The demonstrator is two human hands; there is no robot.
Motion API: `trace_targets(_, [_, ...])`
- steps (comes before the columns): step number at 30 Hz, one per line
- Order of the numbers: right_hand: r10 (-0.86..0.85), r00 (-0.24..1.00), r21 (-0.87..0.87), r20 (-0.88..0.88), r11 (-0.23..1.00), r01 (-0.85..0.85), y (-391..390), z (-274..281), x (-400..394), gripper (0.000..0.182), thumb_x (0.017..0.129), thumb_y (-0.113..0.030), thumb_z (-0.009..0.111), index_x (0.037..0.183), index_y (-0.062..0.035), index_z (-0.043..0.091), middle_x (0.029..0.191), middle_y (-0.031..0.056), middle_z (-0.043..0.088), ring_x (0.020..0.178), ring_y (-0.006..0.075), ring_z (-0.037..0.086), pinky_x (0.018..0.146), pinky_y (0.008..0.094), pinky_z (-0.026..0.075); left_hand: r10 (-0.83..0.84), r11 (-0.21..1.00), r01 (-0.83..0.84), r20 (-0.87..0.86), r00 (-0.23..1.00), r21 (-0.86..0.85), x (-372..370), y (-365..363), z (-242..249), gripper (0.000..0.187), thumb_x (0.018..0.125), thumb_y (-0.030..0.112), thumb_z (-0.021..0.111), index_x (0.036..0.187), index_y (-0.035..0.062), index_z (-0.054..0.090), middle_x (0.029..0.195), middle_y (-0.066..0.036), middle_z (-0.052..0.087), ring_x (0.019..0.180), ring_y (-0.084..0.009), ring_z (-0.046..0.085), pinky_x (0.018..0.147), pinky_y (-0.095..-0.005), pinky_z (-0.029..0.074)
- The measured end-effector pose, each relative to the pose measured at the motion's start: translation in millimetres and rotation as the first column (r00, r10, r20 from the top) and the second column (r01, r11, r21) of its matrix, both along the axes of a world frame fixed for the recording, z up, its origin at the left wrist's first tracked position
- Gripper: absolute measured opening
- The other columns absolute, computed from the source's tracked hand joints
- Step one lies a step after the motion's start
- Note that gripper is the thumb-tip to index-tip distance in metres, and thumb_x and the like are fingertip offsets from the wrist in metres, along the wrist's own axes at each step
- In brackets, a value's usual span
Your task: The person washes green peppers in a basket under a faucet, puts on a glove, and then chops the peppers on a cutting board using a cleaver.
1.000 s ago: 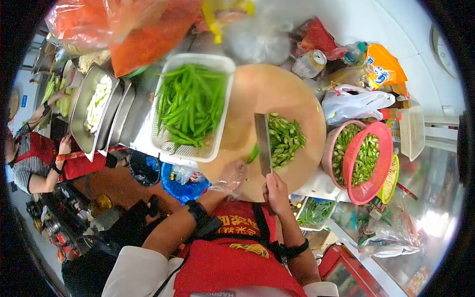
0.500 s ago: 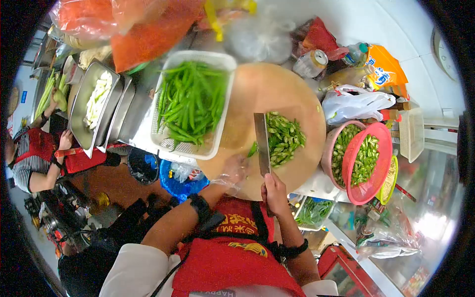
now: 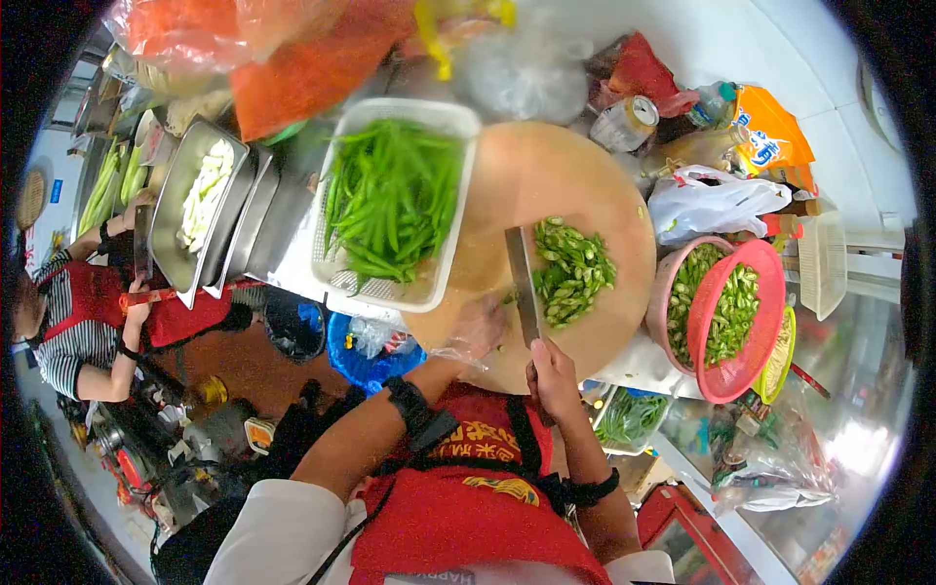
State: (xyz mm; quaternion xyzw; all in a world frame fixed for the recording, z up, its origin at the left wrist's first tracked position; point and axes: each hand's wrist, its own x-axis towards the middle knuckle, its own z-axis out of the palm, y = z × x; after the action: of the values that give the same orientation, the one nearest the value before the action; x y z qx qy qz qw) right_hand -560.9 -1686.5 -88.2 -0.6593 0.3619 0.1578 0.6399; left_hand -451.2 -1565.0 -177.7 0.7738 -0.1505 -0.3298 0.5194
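Note:
My right hand point(image 3: 553, 378) is wrapped round the handle of a cleaver point(image 3: 524, 283), its blade standing on edge on a round wooden chopping board point(image 3: 604, 180). Left of the blade, my left hand point(image 3: 481, 330), in a clear plastic glove, is curled low on the board. A short bit of green pepper point(image 3: 509, 296) shows between its fingertips and the blade; the fingers are slightly blurred. Against the blade's right side lies a pile of cut green peppers point(image 3: 573, 268). A white basket point(image 3: 466, 195) of whole long green peppers point(image 3: 395, 200) overlaps the board's left edge.
Right of the board, a pink basket point(image 3: 707, 385) with cut peppers leans over another bowl point(image 3: 666, 331). Behind stand a can point(image 3: 626, 124), a white plastic bag point(image 3: 717, 203) and an orange packet point(image 3: 770, 136). Metal trays point(image 3: 161, 239) sit left, beside a co-worker point(image 3: 93, 307) holding a blade.
The whole view has shifted slightly, so things appear further right. Less green pepper shows between my left hand and the blade. The co-worker's blade has come into sight beside the metal tray.

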Motion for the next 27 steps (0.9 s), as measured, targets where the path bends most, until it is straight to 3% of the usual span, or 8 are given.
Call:
trace_targets(3, [-0.017, 1.000, 0.022, -0.005, 1.000, 0.017, 0, -5, 0, 0.046, 0.094, -0.032, 0.044, 0.129, -0.0034, 0.046, 0.053, 0.0010, 0.047, 0.047, 0.0088, 0.045, 0.045, 0.0265, 0.038, -0.154, 0.972, 0.110, 0.203, 0.967, 0.209, 2, 1, 9, 0.017, 0.082, 0.014, 0.048, 0.091, 0.0010, 0.055, 0.070, -0.023, 0.056, 0.063, -0.0407, 0.055, 0.059, -0.0485, 0.044])
trace_targets(7, [-0.012, 0.999, 0.043, -0.041, 0.999, 0.013, -4, 7, 2, 0.046, 0.093, -0.033, 0.044, 0.130, -0.0054, 0.046, 0.054, 0.0004, 0.048, 0.046, 0.0086, 0.044, 0.045, 0.0259, 0.039, -0.075, 0.979, 0.047, 0.136, 0.988, 0.199, 10, 0, 27, 0.018, 0.082, 0.017, 0.051, 0.090, 0.0014, 0.057, 0.074, -0.024, 0.057, 0.068, -0.0412, 0.056, 0.059, -0.0491, 0.044])
trace_targets(9, [0.000, 1.000, 0.025, -0.014, 1.000, 0.000, -2, 6, -3, 0.046, 0.093, -0.033, 0.044, 0.130, -0.0053, 0.046, 0.054, 0.0004, 0.048, 0.046, 0.0087, 0.045, 0.045, 0.0256, 0.039, -0.223, 0.924, 0.127, 0.238, 0.945, 0.362, 8, 6, 27, 0.016, 0.081, 0.007, 0.048, 0.089, -0.0023, 0.058, 0.074, -0.019, 0.060, 0.066, -0.0317, 0.059, 0.061, -0.0440, 0.047])
trace_targets(12, [0.014, 1.000, 0.019, -0.019, 1.000, -0.014, -6, -6, -3, 0.047, 0.093, -0.034, 0.044, 0.131, -0.0056, 0.045, 0.054, 0.0004, 0.048, 0.046, 0.0088, 0.044, 0.045, 0.0254, 0.039, -0.166, 0.938, 0.035, 0.356, 0.920, 0.346, 8, 4, 32, 0.016, 0.080, 0.010, 0.051, 0.086, -0.0020, 0.060, 0.073, -0.022, 0.060, 0.067, -0.0356, 0.059, 0.064, -0.0468, 0.046])
trace_targets(17, [0.026, 0.999, 0.020, -0.028, 0.999, -0.026, -3, 4, -3, 0.045, 0.093, -0.036, 0.045, 0.125, -0.0050, 0.050, 0.054, 0.0002, 0.047, 0.046, 0.0088, 0.044, 0.045, 0.0256, 0.039, -0.271, 0.897, 0.182, 0.175, 0.947, 0.403, 24, 8, 50, 0.019, 0.081, 0.013, 0.051, 0.088, -0.0014, 0.061, 0.074, -0.024, 0.059, 0.069, -0.0389, 0.059, 0.064, -0.0479, 0.046])
trace_targets(25, [-0.047, 0.998, 0.007, 0.041, 0.999, 0.047, -18, -11, -5, 0.037, 0.093, -0.038, 0.043, 0.076, -0.0063, 0.049, 0.053, 0.0008, 0.045, 0.040, 0.0097, 0.042, 0.037, 0.0244, 0.034, -0.307, 0.910, 0.191, 0.288, 0.907, 0.368, 24, 34, 29, 0.027, 0.084, 0.026, 0.054, 0.084, -0.0008, 0.057, 0.078, -0.024, 0.058, 0.074, -0.0394, 0.057, 0.065, -0.0462, 0.044])
trace_targets(26, [-0.044, 0.998, 0.019, 0.050, 0.999, 0.043, -26, -25, -15, 0.037, 0.093, -0.038, 0.043, 0.076, -0.0063, 0.049, 0.053, 0.0008, 0.045, 0.040, 0.0097, 0.042, 0.037, 0.0244, 0.034, -0.381, 0.885, 0.307, 0.166, 0.909, 0.351, 28, 52, 31, 0.026, 0.085, 0.026, 0.052, 0.088, 0.0010, 0.059, 0.084, -0.020, 0.059, 0.081, -0.0361, 0.057, 0.070, -0.0428, 0.045])
trace_targets(27, [0.048, 0.978, -0.188, 0.201, 0.982, -0.010, -35, -48, -28, 0.037, 0.093, -0.039, 0.043, 0.076, -0.0063, 0.049, 0.052, 0.0007, 0.045, 0.040, 0.0097, 0.042, 0.038, 0.0243, 0.034, -0.452, 0.852, 0.416, 0.043, 0.891, 0.318, 32, 71, 34, 0.026, 0.087, 0.026, 0.050, 0.091, 0.0028, 0.061, 0.090, -0.017, 0.060, 0.087, -0.0327, 0.056, 0.074, -0.0395, 0.045])
